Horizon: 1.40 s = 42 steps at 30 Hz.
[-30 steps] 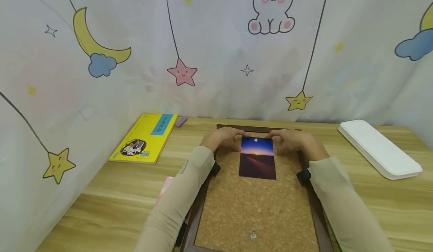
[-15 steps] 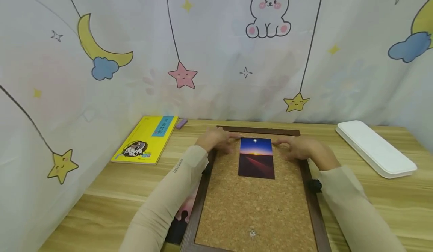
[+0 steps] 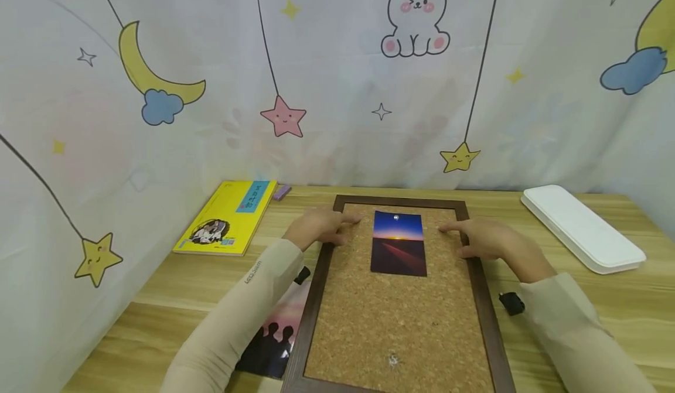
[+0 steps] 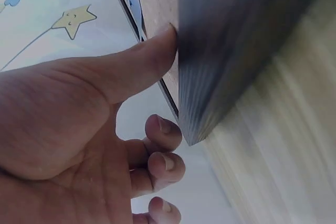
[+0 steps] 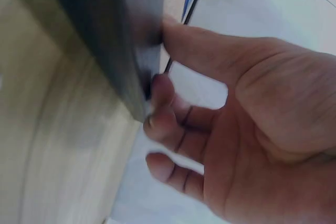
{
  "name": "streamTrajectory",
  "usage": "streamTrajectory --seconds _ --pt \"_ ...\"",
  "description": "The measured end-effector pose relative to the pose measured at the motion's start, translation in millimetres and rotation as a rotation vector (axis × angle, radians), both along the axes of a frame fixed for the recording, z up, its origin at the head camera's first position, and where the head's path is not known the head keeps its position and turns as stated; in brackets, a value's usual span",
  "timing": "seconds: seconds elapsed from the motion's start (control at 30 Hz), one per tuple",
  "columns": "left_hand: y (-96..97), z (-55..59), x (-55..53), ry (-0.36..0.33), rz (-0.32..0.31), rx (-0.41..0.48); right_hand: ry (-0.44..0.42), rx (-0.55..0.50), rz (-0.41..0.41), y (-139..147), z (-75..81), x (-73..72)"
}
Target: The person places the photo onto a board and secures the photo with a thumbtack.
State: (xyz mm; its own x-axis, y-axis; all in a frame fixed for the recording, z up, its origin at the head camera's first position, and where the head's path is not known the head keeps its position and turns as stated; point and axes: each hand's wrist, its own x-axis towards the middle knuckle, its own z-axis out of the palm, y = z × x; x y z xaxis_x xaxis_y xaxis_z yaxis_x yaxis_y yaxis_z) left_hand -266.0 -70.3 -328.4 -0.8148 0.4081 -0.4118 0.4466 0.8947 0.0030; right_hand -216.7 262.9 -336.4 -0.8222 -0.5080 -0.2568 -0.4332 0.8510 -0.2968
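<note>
At the bottom of the head view, a dark photo print (image 3: 271,346) lies on the worktop (image 3: 158,299), half tucked under the lower left edge of the cork board (image 3: 395,317). The board's dark wooden frame (image 3: 316,299) runs up the middle of the picture. On the cork, in the upper centre, a sunset card (image 3: 398,243) is fixed by a small pin (image 3: 396,218) near its top edge.

The left hand (image 3: 316,229) rests at the board's upper left corner and the right hand (image 3: 487,239) at its upper right corner, card between them and apart from both. The head view shows only the backs of the hands. The left wrist view adds the thumb (image 4: 136,66) pressed on the frame's face with fingers (image 4: 160,132) curled loosely behind its corner; the right wrist view shows the same, fingers (image 5: 160,114) touching the frame's edge.

Bare worktop lies on both sides. Farther back at left are a yellow book (image 3: 229,217) and a small purple eraser (image 3: 282,192); at right, a white tray (image 3: 580,229). A printed curtain (image 3: 337,77) closes the back.
</note>
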Motion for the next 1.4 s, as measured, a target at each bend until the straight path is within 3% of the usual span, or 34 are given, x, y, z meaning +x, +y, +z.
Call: streamTrajectory --seconds 0.17,0.33,0.47,0.6,0.73,0.87,1.0,1.13,1.4 --pt "-4.7 -0.5 9.1 0.043 -0.027 -0.04 0.002 -0.098 -0.007 9 -5.8 9.2" --pt "-16.9 -5.3 18.6 0.056 -0.017 0.042 -0.045 -0.144 -0.014 15 -7.3 23.6" --pt "-31.3 -8.7 27.1 0.063 0.006 0.089 0.013 -0.139 0.022 22 -6.2 32.5" --pt "-43.6 -8.9 34.7 0.09 -0.018 0.078 0.05 -0.145 0.068 31 -5.6 36.0" --pt "-54.6 -8.6 42.3 0.09 -0.041 0.086 0.009 -0.151 0.104 37 -5.6 37.6" --pt "-65.5 -10.0 46.5 0.075 -0.05 0.122 -0.085 -0.157 0.111 41 -5.5 41.1" --pt "-76.5 -12.6 47.5 0.082 -0.077 0.166 -0.205 -0.165 0.06 44 -5.1 45.1" --pt "-87.7 -12.3 51.9 0.046 -0.092 0.177 -0.258 -0.159 0.027 47 -6.3 47.4" --pt "-116.7 -7.9 60.9 -0.13 -0.093 0.291 -0.297 -0.146 -0.006 48 -6.1 48.8"
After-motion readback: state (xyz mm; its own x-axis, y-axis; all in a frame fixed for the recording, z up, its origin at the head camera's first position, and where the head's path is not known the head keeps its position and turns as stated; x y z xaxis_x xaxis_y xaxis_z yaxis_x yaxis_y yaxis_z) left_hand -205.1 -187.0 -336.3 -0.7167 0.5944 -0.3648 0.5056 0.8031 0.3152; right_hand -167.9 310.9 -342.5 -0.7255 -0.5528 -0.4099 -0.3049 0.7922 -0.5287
